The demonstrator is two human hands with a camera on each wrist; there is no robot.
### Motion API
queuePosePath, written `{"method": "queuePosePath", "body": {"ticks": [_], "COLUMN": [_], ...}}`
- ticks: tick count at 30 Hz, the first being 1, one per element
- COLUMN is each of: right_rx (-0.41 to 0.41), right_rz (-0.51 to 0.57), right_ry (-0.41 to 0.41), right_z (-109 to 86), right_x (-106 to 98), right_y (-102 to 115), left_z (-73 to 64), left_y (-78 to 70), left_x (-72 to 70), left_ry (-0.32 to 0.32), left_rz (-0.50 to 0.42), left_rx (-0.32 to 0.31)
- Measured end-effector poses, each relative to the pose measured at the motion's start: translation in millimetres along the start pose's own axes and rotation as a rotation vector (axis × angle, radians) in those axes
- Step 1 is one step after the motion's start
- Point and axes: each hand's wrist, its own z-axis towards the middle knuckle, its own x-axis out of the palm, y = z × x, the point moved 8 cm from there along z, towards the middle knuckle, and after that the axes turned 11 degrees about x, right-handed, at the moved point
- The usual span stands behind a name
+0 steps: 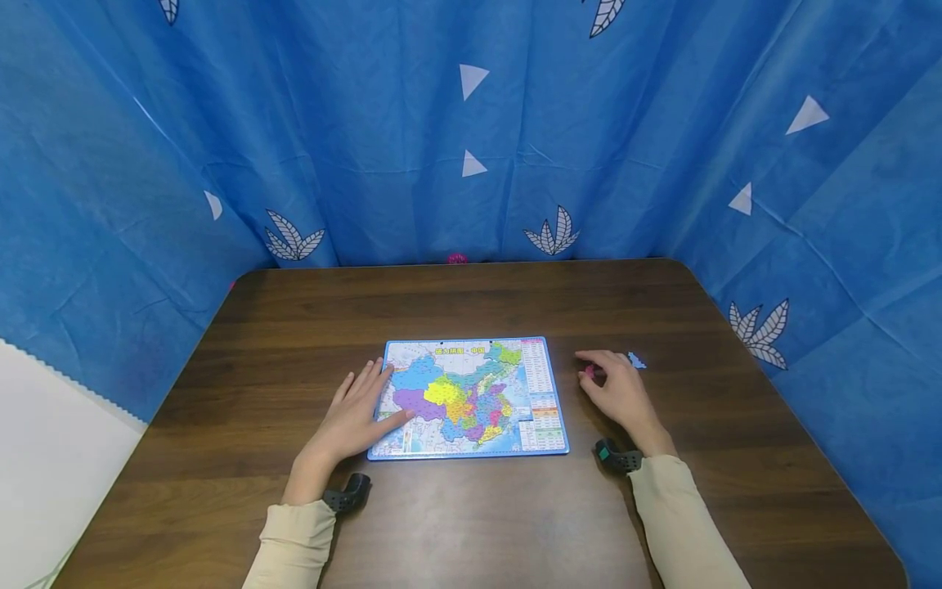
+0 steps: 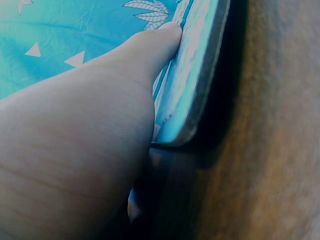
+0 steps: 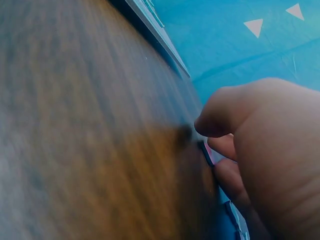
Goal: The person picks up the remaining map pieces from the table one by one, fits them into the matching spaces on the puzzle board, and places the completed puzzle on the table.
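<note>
A thin blue-edged magnetic puzzle board (image 1: pixel 546 384) with a colourful map of China lies flat on the table. My left hand (image 1: pixel 356 415) rests on its left side, fingers spread and thumb across the lower left of the map. In the left wrist view the thumb (image 2: pixel 155 47) lies along the board (image 2: pixel 192 75) near its edge. To the right of the board, my right hand (image 1: pixel 621 394) pinches a small pink puzzle piece (image 1: pixel 590 371) low over the table. The right wrist view shows the piece's dark edge (image 3: pixel 206 154) by the curled fingertips.
A small blue puzzle piece (image 1: pixel 636 360) lies just beyond the right hand. The brown wooden table (image 1: pixel 471 523) extends around the board, and a blue patterned curtain (image 1: pixel 412 147) hangs behind and on both sides. Each wrist wears a black camera band.
</note>
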Motion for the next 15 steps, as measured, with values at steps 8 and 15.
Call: {"method": "queuePosePath", "body": {"ticks": [8, 15], "right_rx": [0.01, 0.001], "right_rz": [-0.001, 0.015], "right_ry": [0.038, 0.027], "right_z": [-1.1, -1.5], "right_x": [2.5, 1.9], "right_y": [2.4, 3.4], "left_z": [-0.3, 0.2], "left_y": [1.4, 1.4], "left_x": [0.7, 0.9], "left_ry": [0.002, 0.005], "left_rz": [0.003, 0.002], "left_rx": [0.001, 0.001]}}
